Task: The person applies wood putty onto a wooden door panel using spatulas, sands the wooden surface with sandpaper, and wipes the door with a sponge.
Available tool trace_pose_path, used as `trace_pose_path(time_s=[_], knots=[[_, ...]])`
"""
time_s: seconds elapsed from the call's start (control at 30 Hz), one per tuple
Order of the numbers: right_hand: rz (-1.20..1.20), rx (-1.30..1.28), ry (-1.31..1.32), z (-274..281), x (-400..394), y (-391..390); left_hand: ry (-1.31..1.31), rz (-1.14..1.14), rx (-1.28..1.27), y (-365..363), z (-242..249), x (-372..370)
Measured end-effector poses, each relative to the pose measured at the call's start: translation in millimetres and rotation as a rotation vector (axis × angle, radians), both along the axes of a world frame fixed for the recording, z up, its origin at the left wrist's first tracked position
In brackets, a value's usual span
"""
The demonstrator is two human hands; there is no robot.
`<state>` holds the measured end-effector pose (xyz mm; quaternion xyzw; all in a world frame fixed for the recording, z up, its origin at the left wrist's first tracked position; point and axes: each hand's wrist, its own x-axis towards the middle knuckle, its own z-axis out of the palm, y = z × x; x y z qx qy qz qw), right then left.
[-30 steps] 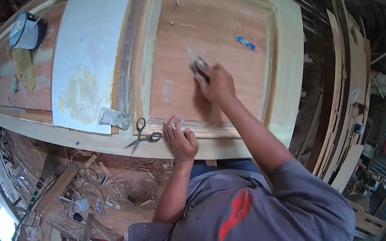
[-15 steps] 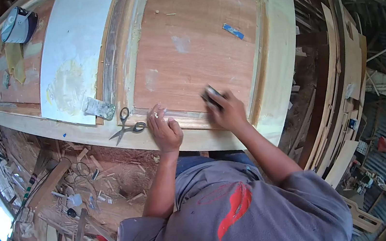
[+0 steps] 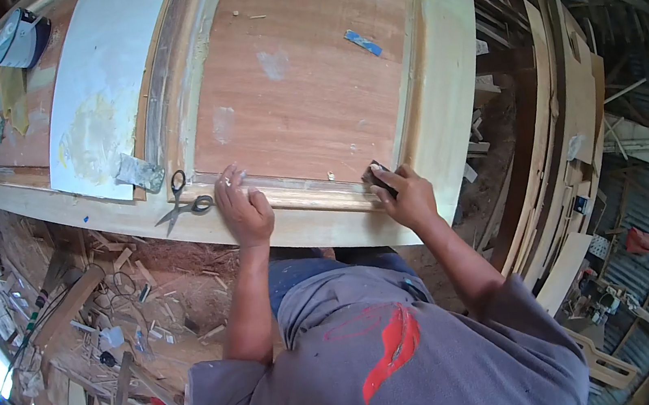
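A wooden panel door (image 3: 296, 108) lies flat before me, with raised moulding around its reddish-brown panel. My right hand (image 3: 409, 198) grips a small dark sanding block (image 3: 381, 178), which sits against the panel's lower right corner by the moulding. My left hand (image 3: 245, 213) rests open on the near moulding, its fingers reaching toward the panel's edge. Just left of it lie black-handled scissors (image 3: 184, 208), blades apart. Beyond them a putty-smeared scraper piece (image 3: 139, 172) overlaps a white board (image 3: 100, 84).
On the panel lie a blue strip (image 3: 362, 42) and small scraps. A paint can (image 3: 21, 39) and a yellowish sheet (image 3: 14, 100) sit at the far left. Wood offcuts (image 3: 134, 309) litter the floor at left; long boards (image 3: 548, 124) stand at right.
My right hand has moved from over the panel down to its lower right corner, keeping the sanding block. A small light bit now shows near the lower moulding. The view has shifted slightly.
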<state>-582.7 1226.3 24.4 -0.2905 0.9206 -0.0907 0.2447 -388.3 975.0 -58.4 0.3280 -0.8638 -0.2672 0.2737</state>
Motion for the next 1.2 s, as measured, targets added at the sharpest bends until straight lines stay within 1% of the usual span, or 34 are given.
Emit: trace_pose_path(time_s=[0.07,0.13,0.2,0.27,0.3,0.4,0.43,0.47,0.53,0.57,0.6,0.67,0.7,0.77,0.83,0.87,0.93,1.0,1.1,1.13,1.2], knots=[[-0.019,-0.056,-0.011,-7.7,5.2,17.4,-0.01,0.002,-0.02,1.5,1.0,0.0],[-0.044,-0.162,0.044,-17.5,7.0,20.0,-0.015,0.004,-0.036,1.6,2.0,0.7],[-0.043,-0.269,0.133,-45.4,2.0,0.6,-0.004,-0.005,-0.041,2.7,1.9,-2.4],[-0.023,-0.37,0.174,-43.0,-10.3,-43.3,-0.005,-0.001,-0.042,3.4,-1.6,-4.0],[-0.044,-0.323,0.19,-36.0,-16.8,-59.9,-0.014,0.007,-0.046,4.7,-2.2,-0.9],[-0.042,-0.334,0.157,-45.2,-2.1,-28.2,-0.003,0.01,-0.041,5.6,-0.6,-1.5],[-0.061,-0.277,0.111,-39.3,7.0,-10.6,-0.004,0.006,-0.045,3.4,-1.2,-4.1],[-0.052,-0.286,0.127,-46.1,2.4,-11.3,-0.007,0.008,-0.048,2.6,-2.2,-4.9],[-0.059,-0.283,0.135,-43.1,6.5,-12.7,-0.032,0.005,-0.045,7.0,-2.4,3.0],[-0.056,-0.394,0.157,-51.0,-4.0,-32.0,-0.036,0.003,-0.045,6.6,-3.0,2.9],[-0.054,-0.319,0.19,-38.8,-13.6,-60.2,-0.031,0.014,-0.053,5.9,-3.5,-1.0],[0.007,-0.35,0.171,-38.1,-29.5,-83.1,-0.003,0.008,-0.076,5.0,-0.7,-0.1],[0.04,-0.289,0.139,-35.1,-25.1,-78.2,0.013,0.007,-0.086,4.1,0.2,-0.5],[0.125,-0.158,0.087,-20.4,-13.6,-40.3,0.032,0.041,-0.091,3.4,0.1,-3.3],[0.232,0.108,-0.036,6.4,-0.8,-8.0,0.053,0.074,-0.128,1.4,0.0,-0.3],[0.256,0.148,-0.068,16.9,2.6,-6.7,0.067,0.091,-0.124,-1.7,0.1,0.2],[0.324,0.081,-0.055,30.8,3.2,-46.0,0.09,0.09,-0.092,0.9,0.3,4.8],[0.387,-0.155,-0.078,36.4,9.1,-121.8,0.127,0.091,-0.114,1.4,-2.4,6.7],[0.571,-0.237,-0.066,11.6,28.3,-246.4,0.138,0.077,-0.131,-1.4,-5.7,12.5],[0.645,-0.28,-0.05,-1.3,33.3,-269.6,0.113,0.098,-0.138,-1.5,-6.7,14.4],[0.696,-0.202,-0.045,-12.3,41.6,-281.0,0.065,0.136,-0.139,-0.7,-5.3,16.5]])
